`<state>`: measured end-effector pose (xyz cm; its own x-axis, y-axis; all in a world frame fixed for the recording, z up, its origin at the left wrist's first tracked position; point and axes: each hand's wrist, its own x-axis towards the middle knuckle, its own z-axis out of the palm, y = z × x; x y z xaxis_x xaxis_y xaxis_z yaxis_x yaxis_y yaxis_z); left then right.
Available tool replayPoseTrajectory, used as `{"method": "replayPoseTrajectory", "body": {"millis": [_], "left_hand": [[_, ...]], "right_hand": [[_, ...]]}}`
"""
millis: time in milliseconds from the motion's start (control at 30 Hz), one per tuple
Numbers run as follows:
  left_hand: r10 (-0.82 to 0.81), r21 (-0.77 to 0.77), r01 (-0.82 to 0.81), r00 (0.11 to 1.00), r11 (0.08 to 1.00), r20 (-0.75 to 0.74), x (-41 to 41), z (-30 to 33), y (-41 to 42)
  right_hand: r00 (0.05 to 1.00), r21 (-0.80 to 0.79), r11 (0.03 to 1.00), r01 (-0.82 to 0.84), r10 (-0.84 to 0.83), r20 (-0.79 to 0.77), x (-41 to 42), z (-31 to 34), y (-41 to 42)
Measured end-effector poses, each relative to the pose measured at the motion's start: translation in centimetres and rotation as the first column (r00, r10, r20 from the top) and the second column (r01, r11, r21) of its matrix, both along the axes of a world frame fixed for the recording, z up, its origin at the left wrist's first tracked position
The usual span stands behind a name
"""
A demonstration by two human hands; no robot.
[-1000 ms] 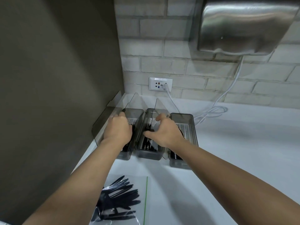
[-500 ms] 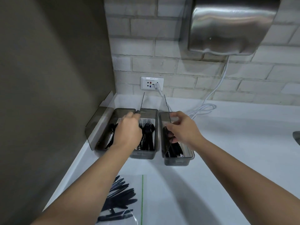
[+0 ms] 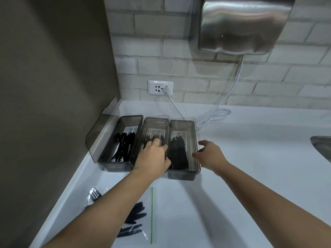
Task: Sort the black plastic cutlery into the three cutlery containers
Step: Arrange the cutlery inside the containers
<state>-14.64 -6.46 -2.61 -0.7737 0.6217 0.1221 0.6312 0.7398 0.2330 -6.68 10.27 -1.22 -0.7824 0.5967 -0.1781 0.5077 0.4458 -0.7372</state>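
Three dark translucent cutlery containers stand side by side near the corner. The left container (image 3: 109, 154) holds black spoons (image 3: 123, 142). Black forks (image 3: 154, 136) lie in the middle container (image 3: 155, 122), and black knives (image 3: 179, 151) in the right container (image 3: 194, 140). My left hand (image 3: 154, 156) lies over the middle container, fingertips touching the forks. My right hand (image 3: 209, 154) hovers at the right container's outer wall, fingers spread, holding nothing. A clear plastic bag (image 3: 148, 212) near me holds more black cutlery (image 3: 136, 213), with a fork (image 3: 95, 194) at its left end.
The left container's lid (image 3: 100, 129) leans open against the dark side wall. A wall socket (image 3: 160, 87) and white cable (image 3: 215, 115) are behind the containers. A steel hand dryer (image 3: 241, 25) hangs above. A sink edge (image 3: 320, 145) shows at the right.
My left hand moved from the left-middle divide onto the forks. My right hand let go of the right container's inner rim and moved to its outer side. That container now sits against the middle one.
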Motion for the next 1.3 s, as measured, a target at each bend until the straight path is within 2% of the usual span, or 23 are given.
{"method": "replayPoseTrajectory", "body": {"millis": [300,400,467,567,633,667,767,867,967,1067,1300], "left_hand": [[-0.018,-0.065,0.021,0.999,0.998,0.043,0.1,-0.7,-0.2],[-0.023,-0.036,0.026,0.996,0.999,0.091,-0.1,-0.5,-0.5],[-0.012,0.010,0.012,1.000,1.000,0.027,-0.8,0.5,-1.3],[0.120,0.082,-0.102,0.962,0.991,-0.245,-3.0,3.0,-3.6],[0.270,0.163,-0.225,0.898,0.961,-0.347,-4.7,4.8,-5.8],[0.329,0.161,-0.289,0.872,0.944,-0.362,-5.3,5.4,-6.8],[0.432,0.000,-0.454,0.849,0.891,-0.303,-6.2,5.9,-8.6],[0.482,-0.075,-0.508,0.848,0.858,-0.222,-6.2,5.3,-9.6],[0.472,-0.016,-0.487,0.853,0.873,-0.224,-6.1,4.7,-10.2],[0.398,0.055,-0.397,0.888,0.916,-0.230,-5.9,4.2,-10.0],[0.201,0.020,-0.200,0.973,0.980,-0.117,-5.5,1.3,-8.6]], "right_hand": [[0.992,0.102,0.993,-0.065,0.054,0.112,-0.6,-1.1,0.3],[0.972,0.207,0.971,-0.119,0.071,0.225,-0.7,-0.6,0.2],[0.963,0.297,0.942,-0.158,0.080,0.258,-1.0,0.1,-0.2],[0.980,0.339,0.921,-0.189,0.156,0.122,-2.0,1.8,-1.6],[0.968,0.332,0.914,-0.232,0.250,-0.013,-2.7,3.0,-2.9],[0.956,0.343,0.906,-0.250,0.286,-0.060,-3.0,3.5,-3.6],[0.929,0.365,0.886,-0.286,0.350,-0.121,-3.7,4.4,-5.2],[0.915,0.382,0.874,-0.300,0.376,-0.142,-3.9,4.4,-6.0],[0.911,0.400,0.864,-0.307,0.388,-0.141,-4.0,4.2,-6.3],[0.911,0.401,0.864,-0.304,0.387,-0.143,-4.1,4.0,-6.5],[0.916,0.396,0.864,-0.311,0.384,-0.119,-3.5,3.4,-6.2]]}}
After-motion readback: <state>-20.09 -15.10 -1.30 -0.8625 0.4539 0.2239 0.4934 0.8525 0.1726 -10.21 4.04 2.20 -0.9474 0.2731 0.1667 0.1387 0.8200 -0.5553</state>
